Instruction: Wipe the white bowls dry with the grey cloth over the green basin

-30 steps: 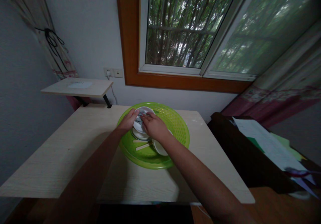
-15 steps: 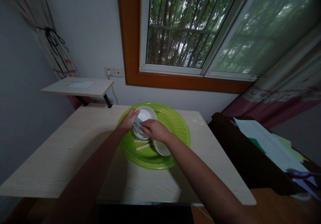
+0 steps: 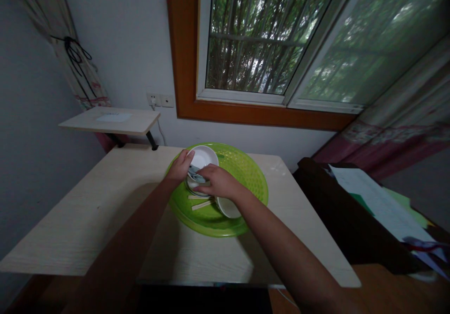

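Observation:
A white bowl [image 3: 206,154] is tipped up above the green basket lid or tray [image 3: 255,183], with my left hand [image 3: 180,168] gripping its left rim. My right hand [image 3: 221,181] has its fingers on a grey-blue cloth [image 3: 195,173] that lies over the bowl's near side. Its thumb is spread away from the fingers. Below the held bowl, another white dish [image 3: 195,187] rests on the green tray, partly hidden. A third white bowl [image 3: 229,209] sits under my right wrist, and pale chopsticks [image 3: 202,205] lie beside it.
The tray stands on a pale wooden table [image 3: 133,201]. A small raised shelf [image 3: 137,125] with a paper on it is at the back left. Right of the table, a dark piece of furniture [image 3: 316,206] carries papers [image 3: 372,201]. A window is behind.
My right thumb has spread downward away from the fingers, and more of the cloth shows. The held bowl has shifted slightly upward in view.

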Available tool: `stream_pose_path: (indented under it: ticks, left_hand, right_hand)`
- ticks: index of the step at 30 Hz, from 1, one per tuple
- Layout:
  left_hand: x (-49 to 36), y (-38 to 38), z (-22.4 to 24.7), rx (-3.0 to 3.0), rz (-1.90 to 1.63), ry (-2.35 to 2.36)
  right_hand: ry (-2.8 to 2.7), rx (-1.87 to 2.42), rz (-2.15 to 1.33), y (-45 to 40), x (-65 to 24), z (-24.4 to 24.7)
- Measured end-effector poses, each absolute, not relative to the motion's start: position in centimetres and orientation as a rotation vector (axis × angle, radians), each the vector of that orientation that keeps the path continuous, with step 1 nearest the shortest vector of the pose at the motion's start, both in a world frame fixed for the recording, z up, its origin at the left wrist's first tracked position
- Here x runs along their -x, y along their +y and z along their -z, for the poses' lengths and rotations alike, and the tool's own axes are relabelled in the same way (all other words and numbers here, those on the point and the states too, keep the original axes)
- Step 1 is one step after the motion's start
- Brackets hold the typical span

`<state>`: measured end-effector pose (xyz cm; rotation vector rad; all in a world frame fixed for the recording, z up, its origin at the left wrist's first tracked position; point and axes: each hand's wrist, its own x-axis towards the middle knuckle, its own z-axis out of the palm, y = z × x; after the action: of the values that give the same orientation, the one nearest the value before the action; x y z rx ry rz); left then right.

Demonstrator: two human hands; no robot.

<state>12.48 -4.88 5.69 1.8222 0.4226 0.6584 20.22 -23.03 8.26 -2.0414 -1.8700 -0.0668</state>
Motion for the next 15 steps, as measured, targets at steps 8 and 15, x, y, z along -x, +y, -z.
stream_pose_path:
  ticks: [8, 15]
  left_hand:
    - [-12.6, -4.7, -5.7, -1.829, -0.649, 0.502]
    - [-12.7, -4.8, -5.5, -1.821, -0.614, 0.484]
  right_hand:
    - [-1.742, 2.352, 0.413, -24.1, -20.4, -8.6]
    - [-1.591, 2.466, 0.543, -24.0, -19.8, -8.5]
